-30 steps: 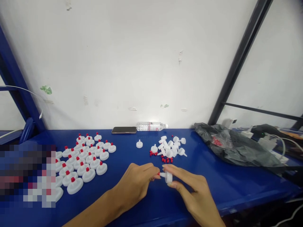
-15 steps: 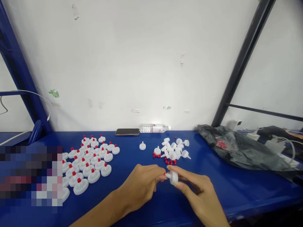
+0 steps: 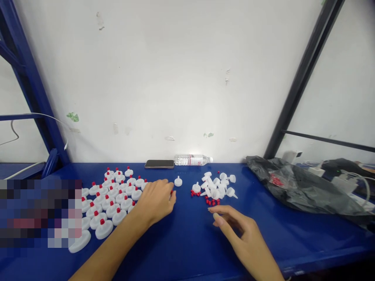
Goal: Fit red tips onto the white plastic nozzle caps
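My left hand (image 3: 158,199) is closed beside the group of white spout caps (image 3: 112,209) with red tips. A bit of red (image 3: 172,191) shows at its fingertips; the rest of the capped spout cap it holds is hidden behind the fingers. My right hand (image 3: 241,230) hangs over the table with thumb and fingers apart, holding nothing. Just beyond it lie small red tips (image 3: 212,201) and a heap of bare white spout caps (image 3: 216,187). One bare spout cap (image 3: 178,182) stands upright by itself, right of my left hand.
At the wall, a phone (image 3: 159,164) and a clear plastic bottle (image 3: 193,159) lie on the blue table (image 3: 187,249). A dark plastic bag (image 3: 304,191) with a small bag of red pieces (image 3: 275,180) covers the right side. Chargers and cables (image 3: 348,183) sit behind it.
My left hand has moved left and away from me, carrying the spout cap with its red tip to the capped group. The right hand has let go of it and stays near its place.
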`<action>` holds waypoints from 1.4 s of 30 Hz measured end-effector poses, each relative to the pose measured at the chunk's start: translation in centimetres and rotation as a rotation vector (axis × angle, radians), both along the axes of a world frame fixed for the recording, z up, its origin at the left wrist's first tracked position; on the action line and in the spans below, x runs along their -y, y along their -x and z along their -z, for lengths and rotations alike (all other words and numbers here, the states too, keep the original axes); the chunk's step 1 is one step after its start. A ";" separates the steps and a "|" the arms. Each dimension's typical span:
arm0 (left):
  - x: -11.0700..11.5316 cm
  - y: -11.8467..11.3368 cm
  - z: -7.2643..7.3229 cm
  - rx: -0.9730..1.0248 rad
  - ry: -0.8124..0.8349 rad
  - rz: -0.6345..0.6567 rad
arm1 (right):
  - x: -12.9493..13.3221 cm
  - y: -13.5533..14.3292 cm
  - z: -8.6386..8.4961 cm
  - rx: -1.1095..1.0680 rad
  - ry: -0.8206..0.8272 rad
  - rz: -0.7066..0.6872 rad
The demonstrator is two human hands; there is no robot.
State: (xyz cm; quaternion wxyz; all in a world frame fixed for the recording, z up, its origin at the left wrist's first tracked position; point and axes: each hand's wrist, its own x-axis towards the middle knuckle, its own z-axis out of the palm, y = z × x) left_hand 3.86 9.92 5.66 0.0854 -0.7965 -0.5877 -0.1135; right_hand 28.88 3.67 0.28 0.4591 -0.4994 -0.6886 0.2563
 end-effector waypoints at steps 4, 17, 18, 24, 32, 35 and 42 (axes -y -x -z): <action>-0.4 1.1 -0.3 -0.055 0.012 -0.141 | 0.2 0.1 -0.2 -0.006 -0.001 -0.017; -2.2 -1.3 -0.8 0.014 0.006 -0.202 | 0.3 0.7 -0.5 0.039 0.044 -0.059; -3.0 -1.8 -0.6 0.038 0.016 -0.158 | 0.3 0.7 -0.5 0.038 0.044 -0.064; -5.1 -2.3 0.3 0.248 0.078 -0.071 | 0.4 0.4 -0.5 0.037 0.050 -0.074; -2.9 -1.9 -1.0 0.759 0.574 0.245 | 0.4 0.5 0.2 -0.108 0.041 0.014; -2.2 -2.8 -0.3 1.006 0.871 0.346 | 0.4 0.7 0.0 -0.042 0.058 -0.005; -1.8 -3.9 0.5 0.999 0.929 0.509 | 0.3 0.4 0.0 0.007 0.010 0.022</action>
